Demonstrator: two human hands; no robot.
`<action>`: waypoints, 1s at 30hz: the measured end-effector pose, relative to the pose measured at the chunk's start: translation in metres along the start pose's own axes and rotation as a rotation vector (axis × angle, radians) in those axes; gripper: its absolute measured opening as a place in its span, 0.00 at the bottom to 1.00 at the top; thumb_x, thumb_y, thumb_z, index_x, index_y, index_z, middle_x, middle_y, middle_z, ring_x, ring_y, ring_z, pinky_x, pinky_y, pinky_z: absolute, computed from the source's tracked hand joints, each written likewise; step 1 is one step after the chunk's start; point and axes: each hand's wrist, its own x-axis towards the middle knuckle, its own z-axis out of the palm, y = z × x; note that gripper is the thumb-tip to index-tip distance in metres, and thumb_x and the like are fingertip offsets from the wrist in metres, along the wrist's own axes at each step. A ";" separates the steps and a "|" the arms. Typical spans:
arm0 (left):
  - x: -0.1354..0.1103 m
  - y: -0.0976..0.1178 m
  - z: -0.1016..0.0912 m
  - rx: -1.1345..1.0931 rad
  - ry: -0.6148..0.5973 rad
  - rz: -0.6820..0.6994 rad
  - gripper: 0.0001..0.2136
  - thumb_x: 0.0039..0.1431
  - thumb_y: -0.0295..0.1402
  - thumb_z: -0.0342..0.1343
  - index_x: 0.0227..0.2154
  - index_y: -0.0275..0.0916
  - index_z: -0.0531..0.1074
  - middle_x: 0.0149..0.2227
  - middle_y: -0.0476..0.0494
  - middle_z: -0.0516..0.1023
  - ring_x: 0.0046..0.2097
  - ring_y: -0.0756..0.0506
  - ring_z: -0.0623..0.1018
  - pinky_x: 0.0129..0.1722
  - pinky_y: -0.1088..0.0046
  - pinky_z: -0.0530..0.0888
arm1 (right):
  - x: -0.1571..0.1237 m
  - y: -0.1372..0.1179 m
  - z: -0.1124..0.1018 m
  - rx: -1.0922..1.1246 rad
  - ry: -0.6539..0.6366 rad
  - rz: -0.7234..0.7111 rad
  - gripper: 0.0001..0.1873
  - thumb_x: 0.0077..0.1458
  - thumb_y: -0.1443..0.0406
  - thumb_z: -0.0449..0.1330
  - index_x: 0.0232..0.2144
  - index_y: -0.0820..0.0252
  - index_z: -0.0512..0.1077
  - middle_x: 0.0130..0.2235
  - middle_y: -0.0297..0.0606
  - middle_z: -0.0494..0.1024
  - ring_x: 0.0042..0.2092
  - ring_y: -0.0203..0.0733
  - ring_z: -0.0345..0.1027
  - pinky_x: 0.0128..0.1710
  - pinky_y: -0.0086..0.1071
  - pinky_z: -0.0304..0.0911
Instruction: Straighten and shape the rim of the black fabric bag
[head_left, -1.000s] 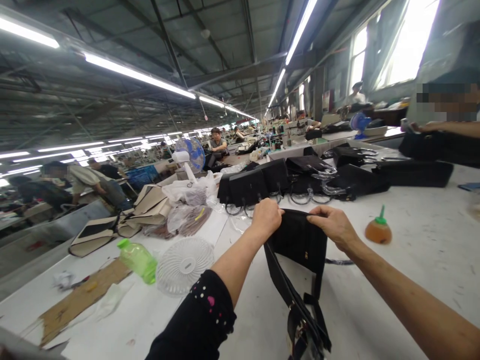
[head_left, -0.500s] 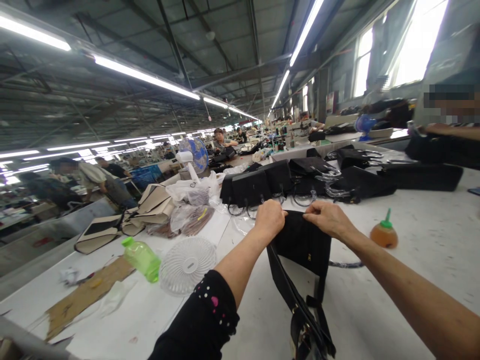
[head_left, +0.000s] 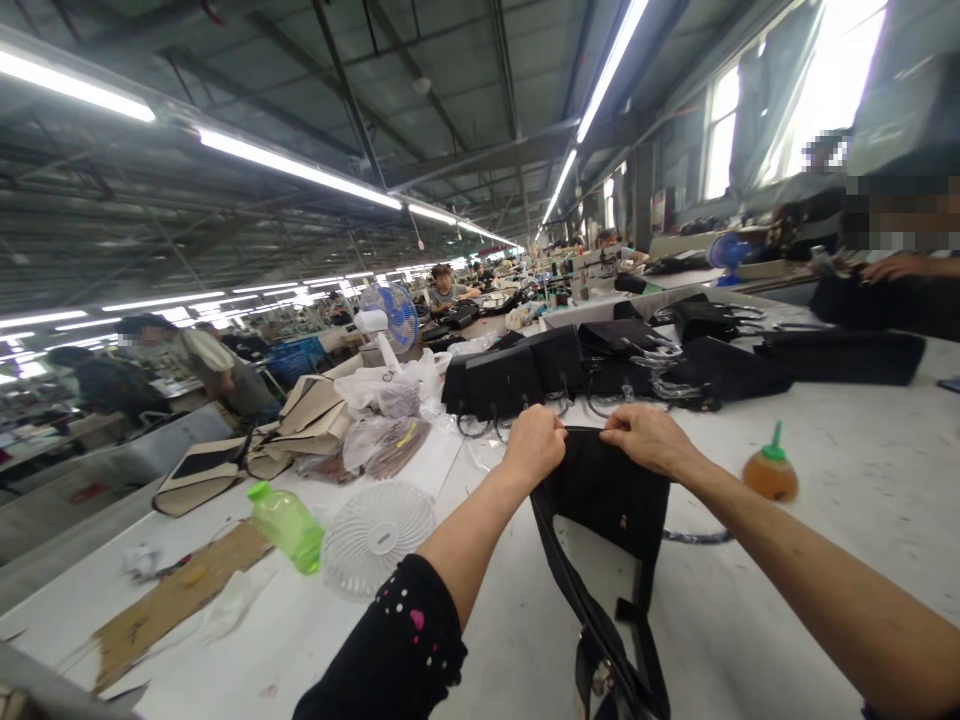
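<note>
Both of my hands grip the far top edge of a black handbag (head_left: 611,500) that stands on the white table. My left hand (head_left: 537,440) is closed on the edge's left part, and my right hand (head_left: 646,438) pinches it a short way to the right. Between them the edge runs roughly straight. A small metal zipper pull shows on the inner face of the panel. The bag's near end has metal fittings and a loose strap. A dark wrapped handle (head_left: 697,537) lies on the table to its right.
Several black bags (head_left: 517,372) are piled beyond my hands. To the left are a white fan grille (head_left: 379,540), a green bottle (head_left: 286,525), cardboard (head_left: 176,605) and beige bag pieces (head_left: 202,475). An amber squeeze bottle (head_left: 770,474) stands right. A co-worker's hand (head_left: 896,267) rests on black material.
My right hand has slid slightly left along the bag's edge, and my left hand is slightly lower. The bag's opening looks a little wider. Both hands keep their hold.
</note>
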 end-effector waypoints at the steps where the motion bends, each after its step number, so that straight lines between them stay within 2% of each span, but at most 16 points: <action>1: -0.001 -0.001 0.000 -0.004 0.004 -0.007 0.10 0.63 0.29 0.55 0.38 0.35 0.82 0.44 0.37 0.84 0.48 0.41 0.82 0.51 0.68 0.76 | -0.001 -0.001 -0.001 -0.004 -0.009 0.000 0.08 0.63 0.62 0.64 0.33 0.60 0.77 0.34 0.35 0.80 0.39 0.42 0.73 0.43 0.38 0.68; 7: -0.001 -0.003 0.001 -0.025 0.014 -0.034 0.09 0.64 0.30 0.56 0.37 0.36 0.82 0.44 0.36 0.83 0.47 0.40 0.82 0.50 0.67 0.76 | 0.001 -0.013 -0.008 -0.080 -0.026 -0.024 0.08 0.64 0.60 0.64 0.37 0.58 0.78 0.38 0.37 0.81 0.43 0.44 0.74 0.47 0.42 0.69; 14: 0.001 -0.005 0.007 -0.060 0.021 -0.012 0.08 0.64 0.30 0.55 0.35 0.35 0.79 0.43 0.36 0.81 0.48 0.38 0.81 0.51 0.63 0.75 | 0.007 -0.029 0.004 -0.098 -0.050 -0.109 0.09 0.66 0.59 0.62 0.40 0.58 0.79 0.43 0.38 0.82 0.48 0.45 0.75 0.51 0.43 0.69; 17: -0.004 -0.010 0.005 -0.105 0.001 0.050 0.07 0.61 0.30 0.61 0.40 0.36 0.76 0.46 0.40 0.78 0.49 0.40 0.79 0.50 0.66 0.75 | 0.003 -0.030 0.002 -0.118 -0.049 -0.104 0.09 0.66 0.60 0.62 0.39 0.58 0.79 0.41 0.38 0.82 0.46 0.45 0.75 0.50 0.43 0.69; 20: -0.010 -0.021 0.001 -0.158 -0.063 0.130 0.24 0.49 0.30 0.71 0.48 0.38 0.70 0.53 0.43 0.74 0.47 0.44 0.77 0.46 0.71 0.74 | -0.008 -0.024 -0.008 -0.144 -0.063 -0.089 0.07 0.64 0.62 0.63 0.34 0.58 0.79 0.36 0.37 0.81 0.42 0.44 0.74 0.46 0.41 0.68; 21: -0.012 -0.026 -0.001 -0.177 -0.093 0.144 0.27 0.46 0.29 0.73 0.48 0.39 0.70 0.53 0.43 0.74 0.46 0.45 0.77 0.44 0.72 0.74 | -0.012 -0.021 -0.011 -0.150 -0.067 -0.081 0.07 0.63 0.62 0.64 0.33 0.58 0.78 0.35 0.36 0.81 0.40 0.44 0.74 0.45 0.40 0.67; 26: -0.009 -0.040 -0.003 -0.276 -0.203 0.149 0.23 0.44 0.30 0.75 0.42 0.39 0.71 0.43 0.49 0.79 0.41 0.47 0.77 0.39 0.74 0.71 | -0.019 -0.002 -0.016 -0.112 -0.072 -0.040 0.07 0.61 0.63 0.63 0.31 0.58 0.79 0.32 0.36 0.80 0.35 0.43 0.70 0.37 0.36 0.61; 30: -0.009 -0.038 0.000 -0.313 -0.174 0.185 0.21 0.46 0.35 0.75 0.40 0.40 0.71 0.42 0.50 0.80 0.39 0.47 0.76 0.37 0.74 0.69 | -0.016 0.005 -0.012 -0.043 -0.056 -0.027 0.06 0.60 0.63 0.64 0.33 0.58 0.79 0.32 0.35 0.80 0.36 0.42 0.71 0.36 0.35 0.60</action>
